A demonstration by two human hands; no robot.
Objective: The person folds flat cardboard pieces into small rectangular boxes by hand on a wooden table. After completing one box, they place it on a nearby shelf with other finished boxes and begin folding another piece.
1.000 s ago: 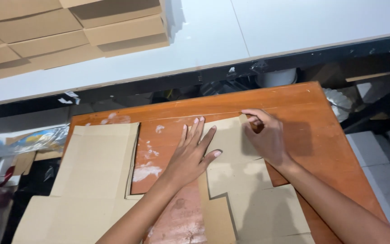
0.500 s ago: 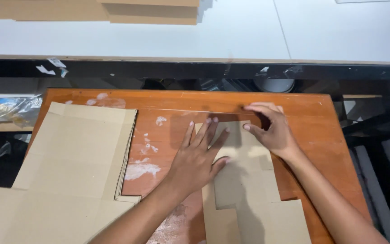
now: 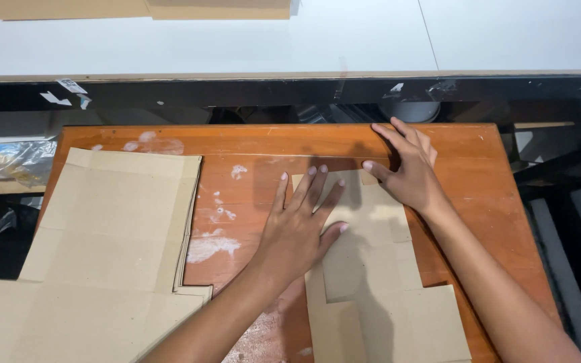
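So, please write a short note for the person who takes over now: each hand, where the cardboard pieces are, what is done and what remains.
Left hand: flat, fingers spread, pressing on the near-left part of the flat cardboard cutout.
Right hand: at the cutout's far edge, fingers bent over its top flap.
The cutout lies flat on the orange wooden board, right of centre.
A stack of the same cutouts sits on the board's left side.
Done: one cutout laid out and held down.
Left: the cutout looks unfolded so far; the stack is untouched.

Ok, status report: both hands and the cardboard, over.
Left hand flat, pressing cardboard cutout. Right hand at its top edge. Cardboard stack lies apart, left.
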